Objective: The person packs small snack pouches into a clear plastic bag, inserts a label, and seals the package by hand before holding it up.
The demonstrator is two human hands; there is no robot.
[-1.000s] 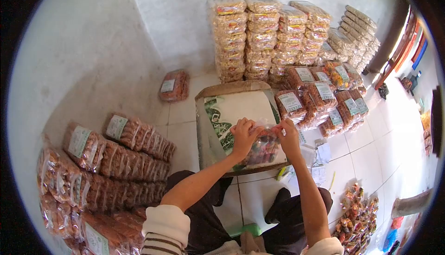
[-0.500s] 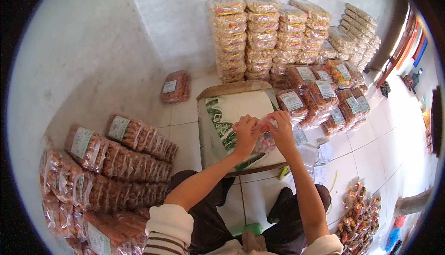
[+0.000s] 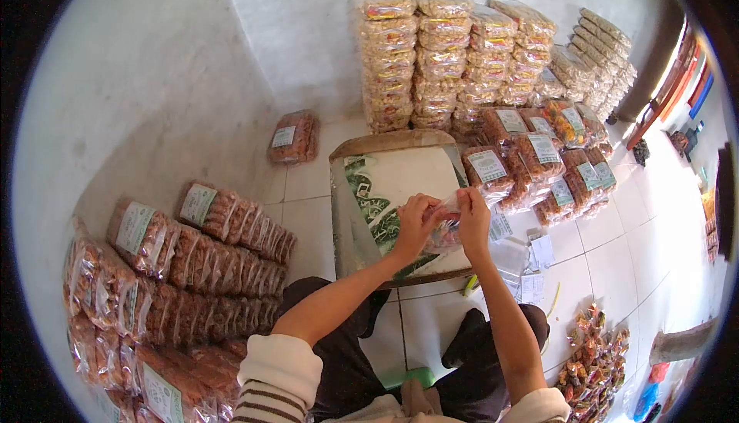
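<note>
Over a low table (image 3: 423,169) with a white and green printed top, both hands hold a small clear plastic bag (image 3: 446,236) with reddish, multicoloured contents I cannot make out. My left hand (image 3: 416,227) pinches the bag's upper part from the left. On the other side my right hand (image 3: 473,219) grips its top edge, fingers pressed together. The bag's lower part hangs near the tabletop at its right side; whether it touches is unclear.
Brown snack packs (image 3: 208,257) are stacked at left, a single pack (image 3: 294,137) by the wall. Tall stacks of pale packs (image 3: 389,61) stand behind. Labelled packs (image 3: 539,157), papers (image 3: 533,284) and a pile of small wrapped packets (image 3: 591,357) lie to the right.
My right hand has shifted slightly right and turned more upright, and my left hand has moved a little right and down. The bag's top shows more between them.
</note>
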